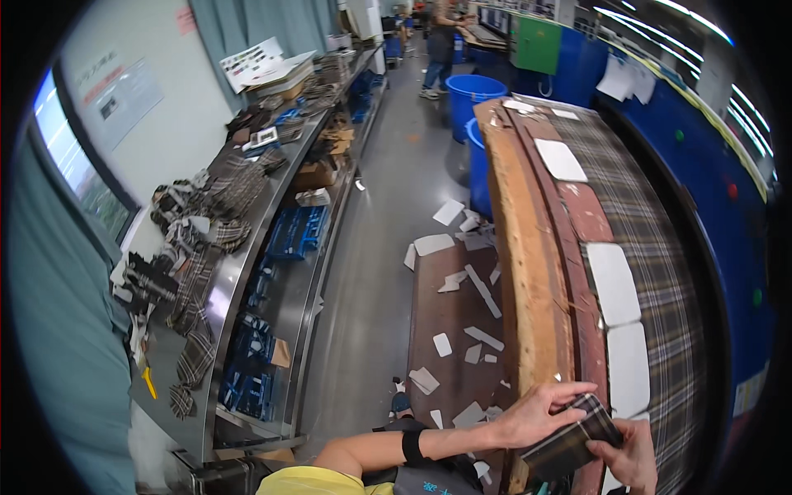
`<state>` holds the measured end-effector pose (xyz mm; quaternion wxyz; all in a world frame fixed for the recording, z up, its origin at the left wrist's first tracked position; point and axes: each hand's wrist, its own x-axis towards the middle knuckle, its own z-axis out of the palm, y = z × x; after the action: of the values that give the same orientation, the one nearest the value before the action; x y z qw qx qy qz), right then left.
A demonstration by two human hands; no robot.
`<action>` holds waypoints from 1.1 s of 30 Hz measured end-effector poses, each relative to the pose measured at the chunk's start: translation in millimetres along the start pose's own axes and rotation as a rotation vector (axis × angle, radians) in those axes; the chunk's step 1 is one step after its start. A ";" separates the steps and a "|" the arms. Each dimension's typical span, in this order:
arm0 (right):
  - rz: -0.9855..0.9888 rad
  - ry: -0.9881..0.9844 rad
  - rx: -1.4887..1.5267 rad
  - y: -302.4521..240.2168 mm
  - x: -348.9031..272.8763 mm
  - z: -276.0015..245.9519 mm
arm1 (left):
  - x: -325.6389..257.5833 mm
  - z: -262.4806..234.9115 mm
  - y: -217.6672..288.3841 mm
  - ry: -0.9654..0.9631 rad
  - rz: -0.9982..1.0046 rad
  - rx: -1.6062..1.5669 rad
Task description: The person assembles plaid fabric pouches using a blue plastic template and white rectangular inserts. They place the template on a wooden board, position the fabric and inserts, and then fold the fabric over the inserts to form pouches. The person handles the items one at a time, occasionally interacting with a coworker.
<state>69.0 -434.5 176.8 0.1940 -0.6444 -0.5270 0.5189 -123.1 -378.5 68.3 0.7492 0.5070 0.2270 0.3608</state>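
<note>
A folded piece of dark checked cloth [571, 439] is held by both hands at the near end of a long work table [528, 272]. The left hand [540, 412] is laid over the top edge of the cloth, with its fingers [569, 389] stretched out flat and its thumb tucked under, so the cloth is pinched between them. The left arm is brought in from the bottom of the view and is bent at the elbow, and a black wristband [410, 446] is worn on the wrist. The right hand [631, 454] is placed at the lower right corner of the cloth, and the cloth is gripped there with curled fingers. Only part of this hand is seen, because it is cut off by the bottom edge. The cloth is held just above the table's worn wooden edge, close to the body. A long strip of checked fabric [652, 247] is spread along the table, and white paper shapes [615, 280] are laid on it in a row. White scraps [483, 289] are scattered on the floor beside the table. A steel shelf [247, 239] with more checked pieces [206, 247] is seen on the left. Blue bins [470, 95] are set farther back, and another person [437, 41] is seen standing far away.
</note>
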 end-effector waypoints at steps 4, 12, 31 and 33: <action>-0.031 -0.080 -0.046 -76.7 12.0 36.2 | -23.8 -41.6 38.6 0.131 0.125 0.039; -0.231 -0.044 -0.444 -176.8 86.6 119.5 | -76.9 -147.2 98.2 0.414 0.345 -0.030; -0.586 -0.909 -0.131 -272.6 293.3 313.4 | -199.7 -266.6 135.4 1.408 0.573 0.089; -0.525 -1.019 -0.054 -277.7 311.2 317.3 | -195.2 -279.5 138.5 1.467 0.569 0.122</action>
<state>-370.1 -152.1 131.1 0.0211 -0.1652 -0.7094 0.6848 -487.7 -331.2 84.1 0.2577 0.2182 0.5441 0.7680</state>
